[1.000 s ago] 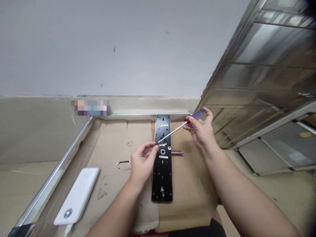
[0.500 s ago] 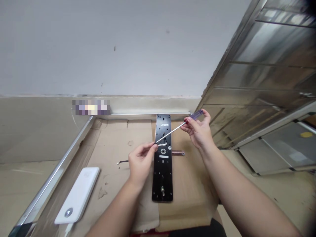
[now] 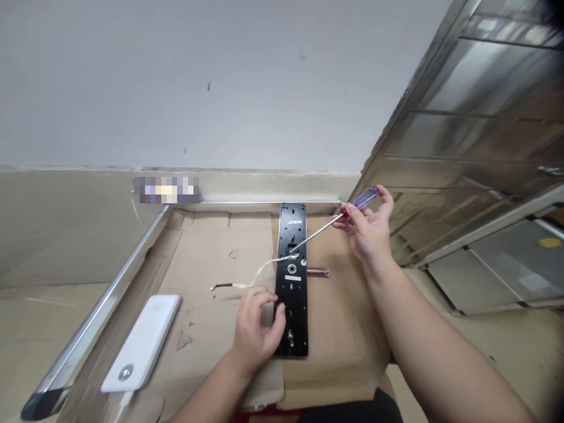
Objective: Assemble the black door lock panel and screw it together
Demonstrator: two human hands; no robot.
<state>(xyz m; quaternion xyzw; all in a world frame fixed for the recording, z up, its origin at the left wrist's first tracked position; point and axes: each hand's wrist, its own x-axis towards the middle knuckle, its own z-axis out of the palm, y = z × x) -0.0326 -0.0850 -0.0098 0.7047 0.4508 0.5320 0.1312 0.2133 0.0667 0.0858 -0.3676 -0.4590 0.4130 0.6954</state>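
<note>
My right hand (image 3: 369, 230) grips a screwdriver (image 3: 319, 232) by its clear purple handle, near the red collar. The thin shaft slants down to the left, its tip at the middle of a long black panel (image 3: 298, 299), which looks like the back of a door lock. A white cable (image 3: 264, 267) with a black end runs out of that spot to the left. Beside the panel's lower left edge is my left hand (image 3: 258, 326), thumb and fingers apart, holding nothing; whether its fingertips touch the panel I cannot tell. A brownish handle (image 3: 318, 272) sticks out beyond the panel's right side.
Cardboard (image 3: 207, 235) covers the table, with a metal rim (image 3: 103, 299) along the left and back. On the left lies a white power bank (image 3: 143, 341) with a white cord. A wall stands behind; metal panelling (image 3: 476, 141) rises at the right.
My left hand has let go of the screwdriver shaft near its tip and moved down toward the panel's lower left edge, uncovering the white cable. My right hand shifted slightly up and right.
</note>
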